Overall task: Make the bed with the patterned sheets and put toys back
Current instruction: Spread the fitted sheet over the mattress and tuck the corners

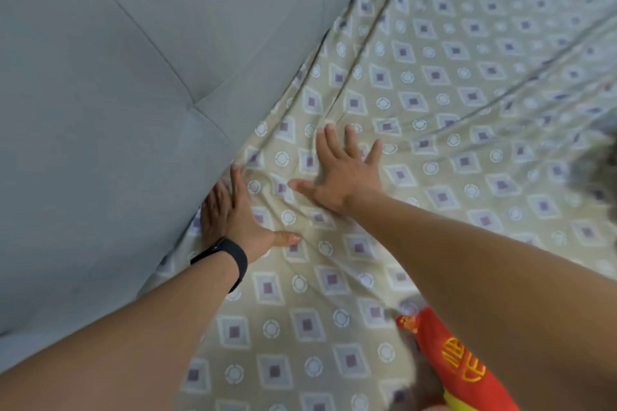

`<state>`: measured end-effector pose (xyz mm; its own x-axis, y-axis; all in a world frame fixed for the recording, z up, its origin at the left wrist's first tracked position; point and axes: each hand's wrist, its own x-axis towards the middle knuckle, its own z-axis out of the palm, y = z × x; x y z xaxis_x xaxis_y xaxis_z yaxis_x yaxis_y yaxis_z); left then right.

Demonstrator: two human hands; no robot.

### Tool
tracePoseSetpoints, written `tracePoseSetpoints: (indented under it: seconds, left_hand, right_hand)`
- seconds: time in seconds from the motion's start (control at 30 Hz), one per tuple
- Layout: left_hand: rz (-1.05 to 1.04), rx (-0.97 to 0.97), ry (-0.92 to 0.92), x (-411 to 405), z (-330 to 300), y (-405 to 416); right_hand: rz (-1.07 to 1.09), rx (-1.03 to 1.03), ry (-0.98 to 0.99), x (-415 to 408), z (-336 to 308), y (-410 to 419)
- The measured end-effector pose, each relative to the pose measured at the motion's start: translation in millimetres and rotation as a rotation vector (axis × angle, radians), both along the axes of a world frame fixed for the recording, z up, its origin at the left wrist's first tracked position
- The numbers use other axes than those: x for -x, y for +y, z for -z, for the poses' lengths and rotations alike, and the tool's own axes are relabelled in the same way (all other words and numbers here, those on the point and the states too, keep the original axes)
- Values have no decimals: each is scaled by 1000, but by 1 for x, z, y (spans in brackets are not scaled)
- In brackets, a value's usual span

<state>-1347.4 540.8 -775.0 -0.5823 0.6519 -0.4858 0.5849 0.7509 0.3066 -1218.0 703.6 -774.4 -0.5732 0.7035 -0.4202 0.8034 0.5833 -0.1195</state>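
Light soft, even, fairly bright; source not visible. Weak shadows only, under both hands [344, 173] and in the sheet [450, 77] folds beside the headboard [133, 77]. No glare. Overall slightly soft, compression smear. Pattern blurs toward top right. Dark smudge at right edge unreadable. Red cloth [467, 367] bottom right out of focus. Wide-angle bending at edges.

Beige patterned sheet [434, 150], printed with rows of pale lavender diamonds holding dark purple squares, alternating with white rings. Plain light grey padded headboard [117, 83], stitched into panels. Black wristband [233, 259]. Red cloth [464, 370] with yellow-gold lettering and a yellow edge.
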Motion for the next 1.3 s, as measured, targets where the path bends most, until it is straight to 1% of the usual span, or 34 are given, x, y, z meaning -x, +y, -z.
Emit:
tracePoseSetpoints:
  seconds: [0.13,0.23,0.3,0.47,0.6,0.7,0.87,0.93,1.0,1.07,1.13,1.2,1.27,1.3]
  left_hand:
    - [-20,-18,22,3,-8,0]
    - [-101,-122,-46,7,-12,-9]
    - [-126,-164,-70,9,-13,-13]
    - [-82,-43,68,5,-3,-12]
    - [-74,-36,129,4,6,-12]
    - [-80,-34,147,6,10,-11]
    - [-49,3,112,7,10,-8]
    - [-25,-18,54,14,8,-4]
    - [-17,-78,-27,21,3,1]
    - [-43,-118,-126,25,1,7]
    - [-106,-170,-211,30,-1,11]
    - [-153,-205,-240,33,0,18]
    - [-167,-152,-233,33,-1,22]
    - [-166,-133,-228,35,-3,23]
  right_hand:
    - [-133,-18,1,7,-1,6]
    - [-212,-32,42,11,1,17]
    - [-251,-21,42,28,4,26]
    - [-251,-48,28,63,19,38]
    - [-258,-121,97,82,21,48]
    - [-263,-131,78,92,24,52]
    - [-288,-159,-11,127,8,65]
    - [-300,-158,-45,136,5,69]
    - [-305,-98,-82,134,6,72]
    - [-303,-58,-68,124,9,75]
    - [-298,-61,-25,122,10,75]
    - [-295,-77,-13,121,11,72]
    - [-295,-78,3,116,11,63]
    - [-289,-95,41,111,13,58]
